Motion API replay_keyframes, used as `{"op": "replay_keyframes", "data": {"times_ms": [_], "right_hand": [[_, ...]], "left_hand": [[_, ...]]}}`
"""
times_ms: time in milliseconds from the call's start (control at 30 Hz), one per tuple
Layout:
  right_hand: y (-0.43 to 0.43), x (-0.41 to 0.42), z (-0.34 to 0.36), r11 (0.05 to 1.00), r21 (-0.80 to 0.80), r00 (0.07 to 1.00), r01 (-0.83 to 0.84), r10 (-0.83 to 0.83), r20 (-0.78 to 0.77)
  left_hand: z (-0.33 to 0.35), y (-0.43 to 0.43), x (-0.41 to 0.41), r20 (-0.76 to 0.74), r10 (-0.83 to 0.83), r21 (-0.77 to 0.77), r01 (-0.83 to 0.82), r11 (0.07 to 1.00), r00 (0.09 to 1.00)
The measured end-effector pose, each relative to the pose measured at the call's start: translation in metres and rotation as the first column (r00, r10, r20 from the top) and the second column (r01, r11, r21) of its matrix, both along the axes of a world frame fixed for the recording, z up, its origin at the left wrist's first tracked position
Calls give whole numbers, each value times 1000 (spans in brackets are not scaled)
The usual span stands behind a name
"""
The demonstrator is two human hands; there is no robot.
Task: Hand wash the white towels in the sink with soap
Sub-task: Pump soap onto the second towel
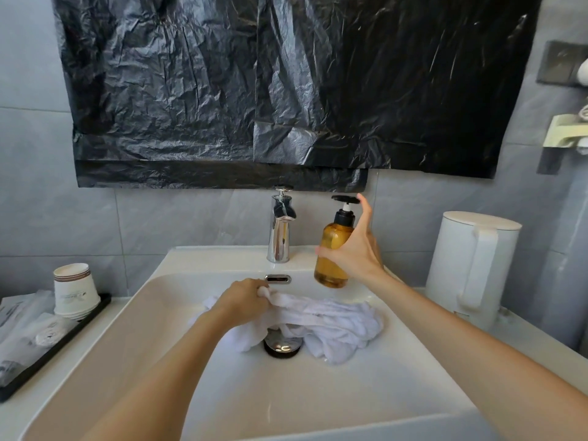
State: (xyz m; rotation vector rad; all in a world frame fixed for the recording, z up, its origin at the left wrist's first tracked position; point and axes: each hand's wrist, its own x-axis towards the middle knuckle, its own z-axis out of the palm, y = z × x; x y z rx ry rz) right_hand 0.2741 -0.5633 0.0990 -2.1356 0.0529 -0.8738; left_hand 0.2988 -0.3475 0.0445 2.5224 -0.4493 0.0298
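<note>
Our left hand (245,300) is down in the white sink (286,396), fingers curled tight round a bunched fold of the white towels (337,323). The towels lie in a crumpled heap at the back of the basin, spread from our left hand across to the right, and their lower folds hang over the upper edge of the chrome drain plug (281,347). We cannot tell how many towels make up the heap.

Our right hand (353,249) holds the amber soap bottle (331,249) off the ledge, over the back right of the basin and slightly tilted. The thumb wraps across its front, and the forefinger stretches up to touch the black pump head (345,199).

The chrome tap (281,230) stands on the ledge just left of the bottle, with the overflow slot (277,278) below it in the basin wall. A white kettle (471,265) sits on the counter to the right. To the left, a stack of paper cups (74,288) stands on a black tray (63,337) beside wrapped sachets. Crinkled black plastic sheeting (254,90) hangs on the wall above the tap
</note>
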Motion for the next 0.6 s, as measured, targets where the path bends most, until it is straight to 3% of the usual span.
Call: {"op": "replay_keyframes", "data": {"times_ms": [233, 400, 600], "right_hand": [[13, -41, -30, 949, -315, 997, -2, -24, -78], [18, -38, -35, 923, -381, 991, -59, 6, -137], [28, -31, -36, 891, -440, 988, -107, 44, -151]], "left_hand": [[-1, 2, -5, -69, -39, -144, 29, 989, 997], [2, -2, -9, -30, -91, -185, 84, 979, 995], [4, -3, -6, 45, -106, -116, 110, 987, 993]]}}
